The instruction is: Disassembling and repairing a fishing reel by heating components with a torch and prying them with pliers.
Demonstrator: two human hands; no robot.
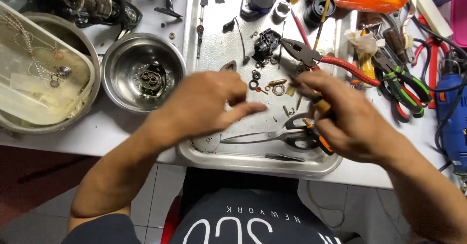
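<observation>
White workbench (121,137) seen from above, crowded with tools and small parts. At far left, a large round basin (92,64) holds a clear rectangular tub (29,78). Just right of it stands a steel bowl (143,71) containing a dark gear assembly (151,78). A long steel tray (253,163) fills the centre; washers, springs and screws (270,84) lie scattered on it, with scissors (277,136) near its front edge. Red-handled pliers (321,59) rest at the tray's far right; green-handled pliers (401,81) lie beyond, beside a blue power tool (452,122) at the right edge. Left hand (204,105) hovers over the tray, loosely open, forefinger extended rightward, holding nothing visible. Right hand (340,117) is curled around a small tool with an orange grip (322,105), above the scissors; motion blur hides its tip.
</observation>
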